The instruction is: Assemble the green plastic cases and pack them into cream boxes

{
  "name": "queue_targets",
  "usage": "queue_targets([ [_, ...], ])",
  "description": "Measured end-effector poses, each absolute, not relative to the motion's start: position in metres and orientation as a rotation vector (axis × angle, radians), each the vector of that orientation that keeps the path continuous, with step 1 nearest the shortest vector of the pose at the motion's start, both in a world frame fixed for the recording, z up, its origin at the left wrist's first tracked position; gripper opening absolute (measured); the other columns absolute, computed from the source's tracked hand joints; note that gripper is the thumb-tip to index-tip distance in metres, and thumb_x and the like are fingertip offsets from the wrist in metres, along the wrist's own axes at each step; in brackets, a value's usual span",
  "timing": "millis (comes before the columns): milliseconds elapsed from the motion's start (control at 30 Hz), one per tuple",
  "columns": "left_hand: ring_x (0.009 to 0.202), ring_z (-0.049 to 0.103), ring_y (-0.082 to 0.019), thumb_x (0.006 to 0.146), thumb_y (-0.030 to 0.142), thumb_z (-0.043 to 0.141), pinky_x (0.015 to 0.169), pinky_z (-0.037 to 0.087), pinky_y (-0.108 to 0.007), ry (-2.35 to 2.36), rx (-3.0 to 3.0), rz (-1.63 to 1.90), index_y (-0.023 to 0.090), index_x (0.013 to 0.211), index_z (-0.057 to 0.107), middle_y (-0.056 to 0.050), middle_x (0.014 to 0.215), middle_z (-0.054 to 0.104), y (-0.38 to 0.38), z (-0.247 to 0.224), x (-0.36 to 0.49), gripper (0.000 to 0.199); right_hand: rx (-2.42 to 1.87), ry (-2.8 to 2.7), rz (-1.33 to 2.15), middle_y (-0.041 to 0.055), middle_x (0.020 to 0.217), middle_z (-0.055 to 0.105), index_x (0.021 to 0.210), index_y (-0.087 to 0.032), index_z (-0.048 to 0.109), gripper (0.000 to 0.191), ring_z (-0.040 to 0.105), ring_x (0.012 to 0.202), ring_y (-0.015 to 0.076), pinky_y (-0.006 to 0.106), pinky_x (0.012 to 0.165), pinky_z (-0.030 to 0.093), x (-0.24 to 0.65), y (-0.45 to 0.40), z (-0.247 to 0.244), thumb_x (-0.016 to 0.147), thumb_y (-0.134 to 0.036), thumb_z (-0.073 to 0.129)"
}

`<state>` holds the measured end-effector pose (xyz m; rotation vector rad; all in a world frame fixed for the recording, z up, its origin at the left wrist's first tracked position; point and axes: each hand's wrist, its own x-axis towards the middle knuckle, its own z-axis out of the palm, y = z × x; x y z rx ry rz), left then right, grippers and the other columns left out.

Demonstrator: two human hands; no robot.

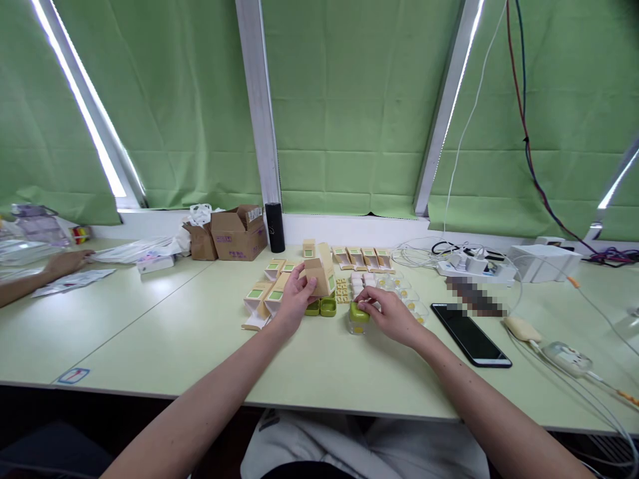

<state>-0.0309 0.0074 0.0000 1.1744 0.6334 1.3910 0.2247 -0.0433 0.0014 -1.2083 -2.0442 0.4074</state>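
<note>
My left hand (295, 301) grips a small open cardboard box (319, 276) with a green label, held up above the table. Under it, green lids (327, 307) lie in a group. My right hand (387, 309) has its fingers closed on the green lid of a small clear jar (358, 319), which is at the tabletop. Behind it are white-pink pieces (357, 281) and small yellow pieces (341, 291) in rows. Clear cups (414, 305) with yellow spots stand right of my right hand. More open cardboard boxes (257, 297) stand to the left.
A row of opened boxes (363, 259) stands at the back. A black phone (470, 334), cables and a power strip (476, 267) lie to the right. Large cartons (239, 233) and a black cylinder (274, 227) stand at back left. Another person's hand (67, 264) rests at far left.
</note>
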Motion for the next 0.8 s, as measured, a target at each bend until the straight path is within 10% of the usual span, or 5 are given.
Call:
queue_targets([
  [800,0.120,0.073,-0.029,0.092,0.025,0.076,0.102,0.062,-0.054,0.458,1.024,1.274,0.019,0.131,0.057,-0.014,0.135,0.072,0.0004,0.0046,-0.0285,0.044,-1.266,-2.122,0.313,0.0025,0.095,0.077,0.099,-0.025,0.067,0.013,0.069,0.084,0.0202,0.031,0.074,0.046,0.2219,-0.0478,0.0046,0.099,-0.024,0.054],
])
